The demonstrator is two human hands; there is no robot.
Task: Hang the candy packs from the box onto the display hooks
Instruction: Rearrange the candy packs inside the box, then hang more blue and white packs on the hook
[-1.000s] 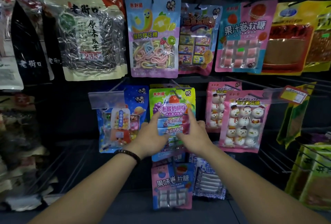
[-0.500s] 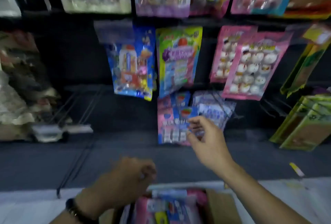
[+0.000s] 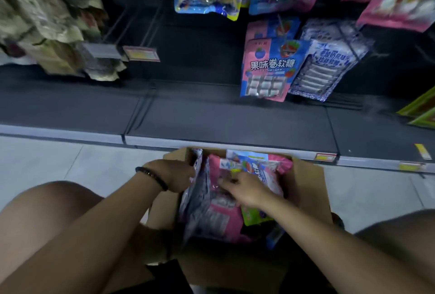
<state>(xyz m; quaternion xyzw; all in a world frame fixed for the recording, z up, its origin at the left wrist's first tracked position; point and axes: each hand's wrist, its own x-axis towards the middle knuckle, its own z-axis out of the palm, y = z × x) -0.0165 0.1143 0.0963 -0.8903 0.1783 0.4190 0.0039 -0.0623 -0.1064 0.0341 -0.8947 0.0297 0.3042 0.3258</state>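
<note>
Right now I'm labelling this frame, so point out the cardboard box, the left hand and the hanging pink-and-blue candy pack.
cardboard box (image 3: 306, 185), head view, bare right flap.
left hand (image 3: 174, 175), head view, back of the hand.
hanging pink-and-blue candy pack (image 3: 270, 65), head view, printed front, middle.

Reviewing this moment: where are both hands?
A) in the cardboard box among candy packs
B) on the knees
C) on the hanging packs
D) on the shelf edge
A: left hand and right hand both reach into the cardboard box, touching its candy packs.
</note>
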